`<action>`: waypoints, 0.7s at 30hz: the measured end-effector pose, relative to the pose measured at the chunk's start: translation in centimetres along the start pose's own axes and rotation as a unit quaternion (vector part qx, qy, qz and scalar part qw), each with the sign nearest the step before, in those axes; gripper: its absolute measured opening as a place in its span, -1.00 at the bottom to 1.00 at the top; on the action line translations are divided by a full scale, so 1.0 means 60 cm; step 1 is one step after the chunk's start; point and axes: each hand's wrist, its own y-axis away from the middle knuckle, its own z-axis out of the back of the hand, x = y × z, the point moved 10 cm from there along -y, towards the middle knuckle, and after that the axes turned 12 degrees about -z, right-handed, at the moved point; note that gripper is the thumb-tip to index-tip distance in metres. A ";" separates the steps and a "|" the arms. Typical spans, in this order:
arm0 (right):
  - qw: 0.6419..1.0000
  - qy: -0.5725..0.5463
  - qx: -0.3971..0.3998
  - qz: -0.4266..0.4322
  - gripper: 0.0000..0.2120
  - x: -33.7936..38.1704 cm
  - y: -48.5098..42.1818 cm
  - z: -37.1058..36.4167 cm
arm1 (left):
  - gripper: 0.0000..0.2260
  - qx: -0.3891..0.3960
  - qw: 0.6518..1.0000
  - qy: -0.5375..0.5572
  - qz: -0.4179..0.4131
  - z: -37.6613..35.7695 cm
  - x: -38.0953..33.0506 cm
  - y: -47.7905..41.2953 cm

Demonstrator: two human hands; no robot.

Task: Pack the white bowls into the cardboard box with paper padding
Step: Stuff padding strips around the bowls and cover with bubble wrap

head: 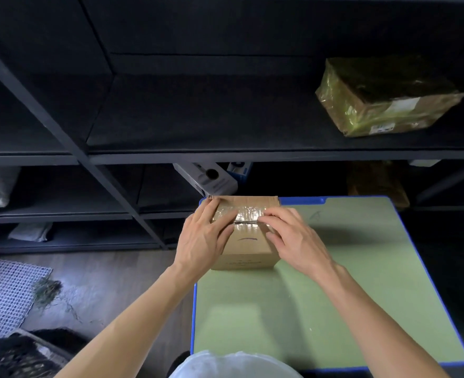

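Two hands are set on the cardboard box (pixel 248 252) at the table's (pixel 334 296) far left corner, the left hand (pixel 203 236) with fingers flat, the right hand (pixel 293 238) with fingers bent onto the taped seam (pixel 246 221), whether pinching cannot be told; the box should be steadied while the tape is worked.

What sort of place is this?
Probably a storeroom or packing area: dark metal shelving, a tape-wrapped brown parcel on it, and a taped cardboard box on a green blue-edged table.
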 end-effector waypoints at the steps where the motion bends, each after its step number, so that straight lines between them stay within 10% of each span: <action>1: 1.000 -0.010 -0.011 -0.001 -0.65 -0.002 0.002 0.001 | -0.67 -0.003 1.000 0.018 0.015 -0.004 0.004 0.003; 11: 0.994 0.110 0.019 0.013 -0.25 -0.007 0.030 -0.051 | -0.77 0.058 0.997 0.044 0.028 -0.035 0.008 -0.047; 21: 0.989 0.139 0.052 0.023 -0.27 -0.004 0.026 -0.066 | -0.85 -0.032 0.998 -0.011 0.053 -0.021 -0.007 -0.044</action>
